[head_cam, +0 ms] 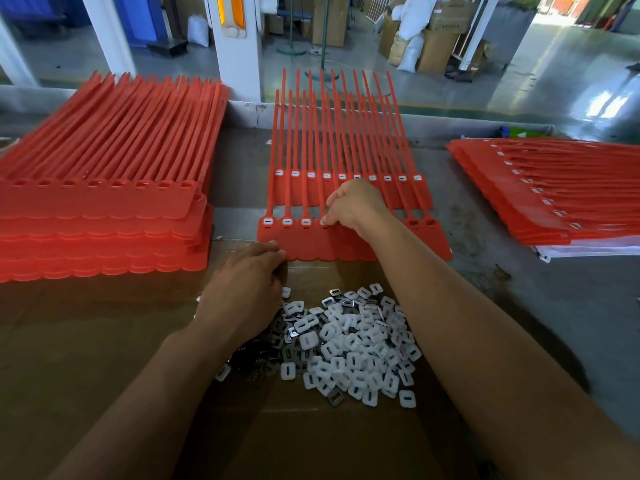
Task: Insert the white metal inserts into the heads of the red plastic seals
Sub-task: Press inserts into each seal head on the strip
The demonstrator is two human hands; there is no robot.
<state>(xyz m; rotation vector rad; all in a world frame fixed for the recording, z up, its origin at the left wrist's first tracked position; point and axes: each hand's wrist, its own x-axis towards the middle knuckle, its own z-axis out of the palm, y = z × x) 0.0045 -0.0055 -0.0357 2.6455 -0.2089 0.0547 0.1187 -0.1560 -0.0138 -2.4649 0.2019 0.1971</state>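
Two joined strips of red plastic seals lie in the middle of the table. The far strip [349, 197] has a white insert in every head. The near strip [311, 244] has white inserts in its three leftmost heads [286, 221]; two empty heads [420, 223] show at its right end. My right hand [353, 206] pinches a white insert at the fourth head. My left hand [249, 289] has curled fingers at the near strip's lower edge, above the pile of loose white metal inserts [349, 344]; what it holds is hidden.
A tall stack of seals with empty heads [100, 216] stands at the left. A stack of seals with inserts [554, 195] lies at the right. Brown cardboard [104, 358] covers the near table. Beyond the table's far edge are a white pillar [239, 46] and boxes.
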